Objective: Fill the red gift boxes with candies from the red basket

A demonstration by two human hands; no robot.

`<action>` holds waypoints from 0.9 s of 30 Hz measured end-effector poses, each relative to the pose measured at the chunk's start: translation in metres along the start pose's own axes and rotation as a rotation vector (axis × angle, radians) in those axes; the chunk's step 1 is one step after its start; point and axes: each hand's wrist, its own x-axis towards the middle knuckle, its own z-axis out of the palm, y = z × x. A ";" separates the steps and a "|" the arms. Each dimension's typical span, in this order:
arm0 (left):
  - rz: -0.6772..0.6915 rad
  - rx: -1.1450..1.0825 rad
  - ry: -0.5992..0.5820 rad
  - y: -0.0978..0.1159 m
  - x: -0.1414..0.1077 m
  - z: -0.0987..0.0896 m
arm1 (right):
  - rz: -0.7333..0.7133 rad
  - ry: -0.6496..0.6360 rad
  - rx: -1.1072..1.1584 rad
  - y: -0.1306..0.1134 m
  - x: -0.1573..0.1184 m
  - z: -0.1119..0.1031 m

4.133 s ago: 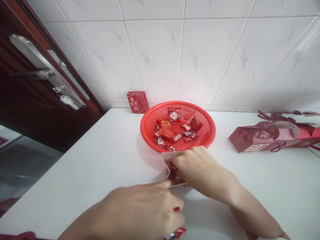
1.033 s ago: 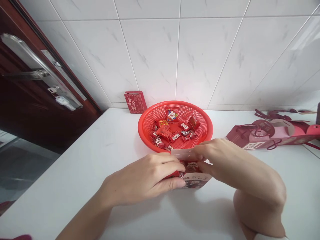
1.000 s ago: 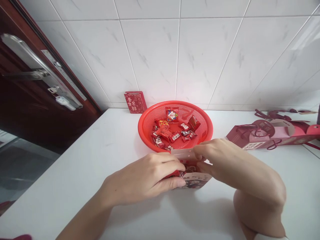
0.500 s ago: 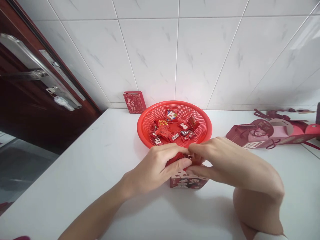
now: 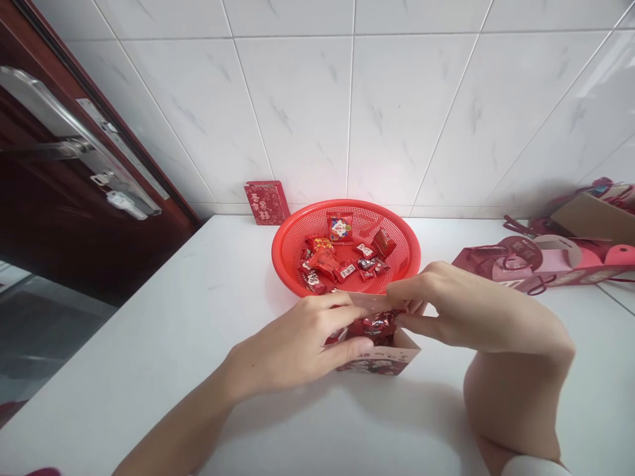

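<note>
A small printed box [image 5: 380, 363] stands open at the top on the white table, with red-wrapped candies [image 5: 380, 324] inside its mouth. My left hand [image 5: 302, 337] is at the box's left side, thumb along the front edge and fingers over the opening, closed on the box. From the right, my right hand [image 5: 441, 307] reaches to the back right of the opening, its fingers bent together near the candies and the box's raised flap. Whether it pinches a candy or the flap is hidden. Just behind the box, a red mesh basket [image 5: 280, 254] holds several wrapped candies.
A red card box [image 5: 266, 203] leans on the tiled wall [image 5: 307, 99] left of the basket. Dark pink gift boxes with ribbons [image 5: 560, 261] lie at the right, before a brown carton [image 5: 595, 218]. A dark red door [image 5: 59, 198] is at the far left.
My hands have moved apart slightly, and the box's opening with its candies now shows between them. A brown carton has come into view at the right.
</note>
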 end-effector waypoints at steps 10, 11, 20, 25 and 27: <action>-0.144 0.105 -0.068 0.009 -0.005 -0.002 | -0.028 -0.025 -0.050 -0.011 0.002 0.006; -0.156 0.091 -0.092 0.010 -0.005 -0.002 | -0.051 -0.019 -0.054 -0.014 0.002 0.006; -0.165 0.053 -0.103 0.014 -0.007 -0.002 | -0.088 0.005 -0.058 -0.028 0.000 0.010; -0.136 0.080 -0.052 0.012 -0.008 0.001 | -0.100 0.033 -0.044 -0.031 0.000 0.011; -0.137 0.096 -0.019 0.011 -0.008 0.003 | -0.103 0.071 -0.047 -0.031 0.000 0.013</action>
